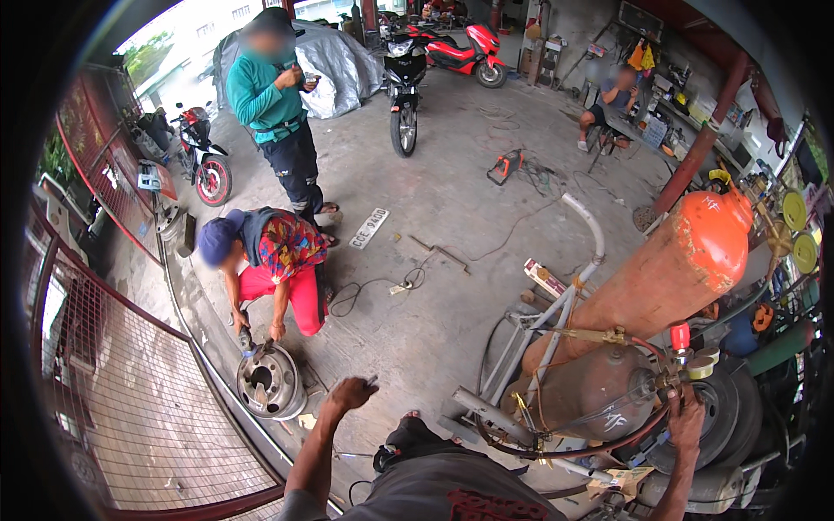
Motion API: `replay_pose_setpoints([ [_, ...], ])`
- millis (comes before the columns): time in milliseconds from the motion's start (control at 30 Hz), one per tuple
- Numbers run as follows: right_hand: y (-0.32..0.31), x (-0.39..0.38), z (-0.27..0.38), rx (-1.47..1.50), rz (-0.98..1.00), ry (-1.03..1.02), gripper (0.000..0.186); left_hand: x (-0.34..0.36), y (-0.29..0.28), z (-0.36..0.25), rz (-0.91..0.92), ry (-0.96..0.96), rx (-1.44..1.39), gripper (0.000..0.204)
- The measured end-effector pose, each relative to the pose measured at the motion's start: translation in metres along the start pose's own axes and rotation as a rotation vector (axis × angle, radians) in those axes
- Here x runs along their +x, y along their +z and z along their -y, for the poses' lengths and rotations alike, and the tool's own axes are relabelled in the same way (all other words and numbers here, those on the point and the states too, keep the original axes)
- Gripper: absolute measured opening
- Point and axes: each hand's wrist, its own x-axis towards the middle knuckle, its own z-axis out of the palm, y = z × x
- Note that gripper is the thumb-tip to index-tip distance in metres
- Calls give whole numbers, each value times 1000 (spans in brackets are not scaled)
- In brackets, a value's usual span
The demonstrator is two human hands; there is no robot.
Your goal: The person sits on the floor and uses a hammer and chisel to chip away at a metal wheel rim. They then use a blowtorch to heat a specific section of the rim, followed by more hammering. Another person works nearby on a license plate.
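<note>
My left hand (pixel 351 394) is held out over the concrete floor, its fingers closed. A small dark object pokes out past the fingertips, too small to name. On the other side, my right hand (pixel 686 415) grips the valve with the gas regulator (pixel 676 377) at the head of a brown gas cylinder (pixel 599 391). A red cap-like part (pixel 680 336) and a round gauge (pixel 702 365) stand just above the fingers. Behind it leans a taller orange cylinder (pixel 643 269), and both rest in a grey tubular cart (pixel 569 304). A hose (pixel 608 446) runs below the brown cylinder.
At left, a crouching person (pixel 269 260) holds a power tool (pixel 247 339) against a steel wheel rim (pixel 271 382). Another person (pixel 274 104) stands behind. An orange-black machine (pixel 505 167) and cables lie on the floor. Tyres (pixel 738 412) sit at right; a mesh gate (pixel 130 373) borders the left.
</note>
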Motion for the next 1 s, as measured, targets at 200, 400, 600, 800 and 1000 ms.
replay_pose_setpoints([
  [200,8,-6,-15,76,-41,-9,33,-45,106,87,238,-107,25,70],
  [400,28,-12,51,-2,-141,449,35,-63,148,140,424,-417,-364,54],
  [600,18,-1,72,-18,-238,277,32,-40,141,143,592,24,-99,28],
  [800,-24,-6,7,848,241,599,46,19,113,145,413,-529,-696,29],
  [1000,-11,-11,1,1434,380,649,31,62,95,146,361,-525,-755,30],
])
